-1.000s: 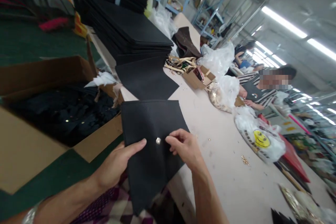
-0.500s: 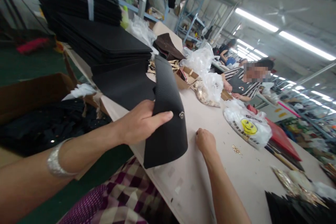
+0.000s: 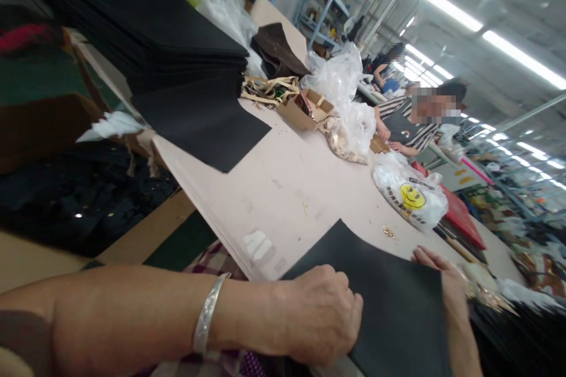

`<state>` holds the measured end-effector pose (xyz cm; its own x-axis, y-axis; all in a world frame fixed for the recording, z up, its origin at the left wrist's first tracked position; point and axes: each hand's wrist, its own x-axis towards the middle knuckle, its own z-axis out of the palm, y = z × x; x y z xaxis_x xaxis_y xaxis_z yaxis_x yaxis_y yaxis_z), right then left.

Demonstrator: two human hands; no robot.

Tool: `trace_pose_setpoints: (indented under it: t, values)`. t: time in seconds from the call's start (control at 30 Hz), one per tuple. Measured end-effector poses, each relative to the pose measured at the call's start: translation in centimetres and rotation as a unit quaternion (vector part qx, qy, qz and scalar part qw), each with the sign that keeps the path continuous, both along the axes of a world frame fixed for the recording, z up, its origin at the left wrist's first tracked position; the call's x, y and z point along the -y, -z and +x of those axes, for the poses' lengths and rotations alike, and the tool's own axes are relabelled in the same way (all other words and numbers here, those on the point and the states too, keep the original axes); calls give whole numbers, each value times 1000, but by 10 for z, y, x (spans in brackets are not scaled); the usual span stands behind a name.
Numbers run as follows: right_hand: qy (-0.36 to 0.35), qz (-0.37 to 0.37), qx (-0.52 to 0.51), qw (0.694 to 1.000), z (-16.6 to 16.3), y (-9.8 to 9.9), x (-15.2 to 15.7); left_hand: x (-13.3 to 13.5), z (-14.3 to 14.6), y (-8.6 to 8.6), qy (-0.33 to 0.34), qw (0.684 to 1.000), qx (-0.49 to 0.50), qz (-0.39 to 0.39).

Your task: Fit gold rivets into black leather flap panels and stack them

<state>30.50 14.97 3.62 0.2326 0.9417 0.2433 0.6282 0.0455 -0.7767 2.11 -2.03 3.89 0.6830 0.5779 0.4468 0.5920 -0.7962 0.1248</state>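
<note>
Bench [image 3: 283, 188]: pale top, runs away from the near edge toward the shelving. A co-worker in a striped top [image 3: 404, 129] sits at its far right side.

Stack of black sheets [image 3: 145, 29]: tall, at the far left of the bench. One loose sheet [image 3: 203, 123] lies flat at its foot.

Carton [image 3: 26, 247]: stands off the bench to the left, open, with dark goods inside.

Black sheet [image 3: 389, 300]: lies at the near right of the bench, one corner pointing up the bench. Its near part runs past the bench edge toward the lap.

Left hand [image 3: 321, 321]: knuckles up, fingers curled shut over the sheet's near left edge, a silver bangle [image 3: 207, 321] on the wrist.

Right hand [image 3: 435, 277]: lies along the sheet's right edge with the thumb on top. Its fingers are hidden, so I cannot tell whether they pinch the edge or only rest there.

Smiley-face bag [image 3: 411, 197]: white plastic, just beyond the sheet.

Brass fittings [image 3: 388, 231]: a few, loose, between the bag and the sheet's far edge.

Risks, as I judge them: the sheet overhangs the bench, so a slack grip could let it slide into the lap. Pushed forward, it could sweep the fittings away or ride over them and get marked. Anything under the sheet stays unseen.
</note>
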Motion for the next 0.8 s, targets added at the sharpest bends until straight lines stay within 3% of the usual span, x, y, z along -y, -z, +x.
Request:
trace_pose_setpoints:
  t: [0.1,0.17,0.27,0.37,0.43,0.57,0.8]
  values:
    - [87,31,-146,985,52,-6,27,4,17,28,18,999,-28,-29]
    - [106,28,-192,975,60,-4,54,5,18,46,25,997,-34,-66]
    - [23,-101,-172,980,30,7,100,8,10,63,37,994,-21,-104]
    - [-112,-237,-136,955,-21,24,137,9,-1,69,60,994,2,-94]
    - [-176,-283,-101,937,-48,35,152,9,-5,70,71,994,7,-82]
    - [-210,-309,-3,927,-67,44,159,8,-7,69,74,995,18,-72]
    - [-247,-320,78,911,-72,38,147,7,-8,71,62,995,24,-76]
